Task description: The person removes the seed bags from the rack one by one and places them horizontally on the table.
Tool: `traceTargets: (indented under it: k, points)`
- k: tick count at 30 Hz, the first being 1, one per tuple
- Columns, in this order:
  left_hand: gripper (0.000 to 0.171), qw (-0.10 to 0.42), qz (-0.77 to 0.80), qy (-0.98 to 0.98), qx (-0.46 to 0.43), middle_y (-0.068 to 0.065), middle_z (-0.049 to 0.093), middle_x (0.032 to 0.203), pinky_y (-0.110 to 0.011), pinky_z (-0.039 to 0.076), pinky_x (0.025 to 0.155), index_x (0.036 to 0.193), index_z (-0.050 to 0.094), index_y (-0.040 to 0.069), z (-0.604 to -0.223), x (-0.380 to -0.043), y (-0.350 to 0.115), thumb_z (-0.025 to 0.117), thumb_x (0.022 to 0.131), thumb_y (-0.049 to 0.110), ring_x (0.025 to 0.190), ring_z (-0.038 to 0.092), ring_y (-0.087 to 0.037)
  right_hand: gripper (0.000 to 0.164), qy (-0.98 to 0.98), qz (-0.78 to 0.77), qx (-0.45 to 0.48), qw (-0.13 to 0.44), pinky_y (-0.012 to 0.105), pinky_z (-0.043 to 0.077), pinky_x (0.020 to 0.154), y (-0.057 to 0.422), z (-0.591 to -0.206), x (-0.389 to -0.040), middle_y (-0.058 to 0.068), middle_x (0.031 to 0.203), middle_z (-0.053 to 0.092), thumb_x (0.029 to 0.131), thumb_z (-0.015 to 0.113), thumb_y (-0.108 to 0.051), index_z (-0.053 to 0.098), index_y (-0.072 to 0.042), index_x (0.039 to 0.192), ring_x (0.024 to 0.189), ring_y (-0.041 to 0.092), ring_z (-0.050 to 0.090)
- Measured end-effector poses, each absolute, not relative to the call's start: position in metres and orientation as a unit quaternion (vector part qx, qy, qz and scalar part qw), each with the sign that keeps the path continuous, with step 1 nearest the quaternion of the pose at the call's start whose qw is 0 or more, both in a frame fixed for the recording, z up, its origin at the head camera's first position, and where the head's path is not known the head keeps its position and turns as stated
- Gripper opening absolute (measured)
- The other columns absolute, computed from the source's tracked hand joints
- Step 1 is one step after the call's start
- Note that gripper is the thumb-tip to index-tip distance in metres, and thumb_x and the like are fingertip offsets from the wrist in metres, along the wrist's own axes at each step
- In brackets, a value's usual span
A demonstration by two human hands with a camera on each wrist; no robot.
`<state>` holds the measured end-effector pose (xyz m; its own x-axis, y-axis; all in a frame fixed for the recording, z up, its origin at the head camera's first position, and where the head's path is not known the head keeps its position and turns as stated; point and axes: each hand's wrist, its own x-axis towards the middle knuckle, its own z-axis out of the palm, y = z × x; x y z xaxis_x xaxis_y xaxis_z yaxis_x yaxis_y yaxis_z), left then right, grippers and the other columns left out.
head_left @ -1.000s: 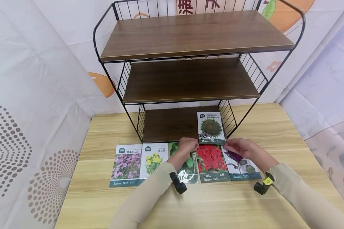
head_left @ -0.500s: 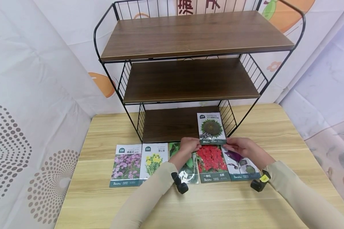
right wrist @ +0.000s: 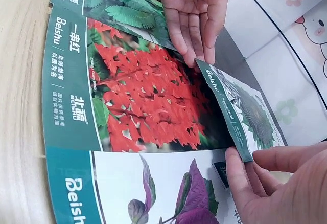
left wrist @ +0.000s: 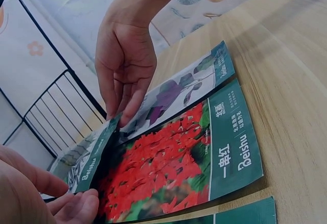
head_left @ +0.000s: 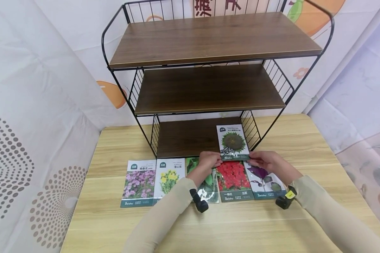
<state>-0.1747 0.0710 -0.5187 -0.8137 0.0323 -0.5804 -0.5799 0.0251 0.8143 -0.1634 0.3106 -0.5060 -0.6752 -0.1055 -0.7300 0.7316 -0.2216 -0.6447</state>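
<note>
A seed packet with a sunflower head (head_left: 233,141) lies over the right end of the lowest shelf, its green bottom edge overhanging the front. My left hand (head_left: 207,161) pinches its lower left corner, and my right hand (head_left: 269,162) pinches the lower right one. Up close in the right wrist view, thumb and fingers of the right hand (right wrist: 278,178) grip the packet's green edge (right wrist: 230,116). Just below lies a red-flower seed packet (head_left: 234,179) on the table. A purple-leaf packet (head_left: 266,182) is partly under my right hand; a green-leaf packet (head_left: 209,189) is partly covered by my left.
To the left, a pink-flower packet (head_left: 139,184) and a yellow-flower packet (head_left: 171,175) continue the row on the wooden table (head_left: 95,211). Behind stands a three-tier rack with a top board (head_left: 215,38), a middle board (head_left: 209,88), a bottom board (head_left: 187,138) and black wire sides.
The sunflower packet has shifted very slightly toward me, with both hands still at its corners. My right wrist has turned a little inward. The other packets stay in place.
</note>
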Motion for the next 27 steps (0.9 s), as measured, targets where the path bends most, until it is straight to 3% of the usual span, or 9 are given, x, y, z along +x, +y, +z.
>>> traceTargets:
  k: [8,16,27]
  points:
    - [0.021,0.223,0.665,0.684,-0.199,-0.017,0.075,0.106,-0.031,0.066,0.084,0.113,0.073,-0.003,-0.5196,-0.1747,0.0698,0.068,0.092,-0.003,0.090,0.075,-0.023,0.034,0.567,-0.715,0.290,0.289,0.020,0.065,0.079,0.3079,-0.5066,-0.1645,0.004,0.080,0.073,0.102,0.054,0.001,0.074,-0.015,0.080,0.074,0.011,0.073]
    - [0.022,0.231,0.665,0.686,-0.184,-0.019,0.074,0.109,-0.030,0.067,0.080,0.113,0.073,-0.005,-0.5216,-0.1758,0.0663,0.072,0.092,-0.001,0.094,0.076,-0.026,0.034,0.562,-0.722,0.266,0.303,0.019,0.065,0.079,0.3069,-0.5040,-0.1624,0.004,0.079,0.075,0.102,0.053,0.003,0.074,-0.013,0.081,0.073,0.011,0.074]
    - [0.022,0.234,0.662,0.686,-0.189,-0.019,0.076,0.103,-0.024,0.066,0.071,0.112,0.073,-0.004,-0.5215,-0.1761,0.0661,0.072,0.091,-0.002,0.082,0.076,-0.019,0.029,0.567,-0.721,0.242,0.316,0.020,0.064,0.083,0.3052,-0.5025,-0.1623,0.005,0.082,0.076,0.103,0.051,0.005,0.070,-0.011,0.089,0.078,0.012,0.075]
